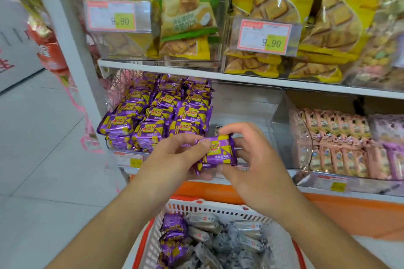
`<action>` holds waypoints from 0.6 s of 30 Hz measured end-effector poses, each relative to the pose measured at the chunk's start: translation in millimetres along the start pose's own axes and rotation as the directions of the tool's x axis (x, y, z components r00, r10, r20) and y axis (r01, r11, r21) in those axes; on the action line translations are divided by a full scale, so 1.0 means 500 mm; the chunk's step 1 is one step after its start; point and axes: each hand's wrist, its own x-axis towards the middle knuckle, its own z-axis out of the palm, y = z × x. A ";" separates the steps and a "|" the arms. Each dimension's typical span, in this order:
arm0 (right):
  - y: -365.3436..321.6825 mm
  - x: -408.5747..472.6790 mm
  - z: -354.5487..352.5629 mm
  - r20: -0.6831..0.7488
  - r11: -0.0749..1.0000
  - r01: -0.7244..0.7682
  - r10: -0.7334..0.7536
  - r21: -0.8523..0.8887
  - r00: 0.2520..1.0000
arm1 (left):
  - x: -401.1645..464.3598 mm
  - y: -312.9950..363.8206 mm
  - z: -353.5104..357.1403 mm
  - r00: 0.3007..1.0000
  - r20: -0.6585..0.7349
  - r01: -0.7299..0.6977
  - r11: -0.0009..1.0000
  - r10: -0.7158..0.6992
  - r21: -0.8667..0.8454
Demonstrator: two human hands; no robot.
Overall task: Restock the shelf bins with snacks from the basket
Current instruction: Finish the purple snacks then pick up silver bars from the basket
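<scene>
A purple and yellow snack pack [218,152] is held in front of the lower shelf by both hands. My left hand [177,157] grips its left end, thumb on top. My right hand [251,155] curls round its right side and back. Behind them a clear bin [153,111] is stacked with several matching purple packs. Right of that bin, a clear bin [247,102] shows almost no stock. Below, the white and red basket [209,207] holds purple packs [175,238] on its left and several silver packs [229,240] on its right.
The upper shelf carries bins of yellow biscuit bags [306,19], one green bag [185,6] and price tags. A bin of pink packs [336,144] stands at the right. An orange shelf base [349,214] runs below; grey floor tiles [43,159] lie left.
</scene>
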 end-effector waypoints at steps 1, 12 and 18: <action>0.003 -0.003 -0.004 -0.002 1.000 0.008 -0.008 -0.029 1.000 | 0.002 -0.003 0.002 1.000 0.008 -0.011 0.999 0.011 0.037; 0.021 0.039 0.015 -0.149 0.997 -0.046 0.036 -0.067 0.988 | 0.029 0.009 -0.003 0.954 -0.126 -0.213 0.911 0.272 0.354; 0.020 0.219 0.056 -0.166 0.925 -0.140 0.086 -0.353 0.982 | 0.101 0.042 -0.098 0.785 0.095 -0.272 0.202 0.612 0.941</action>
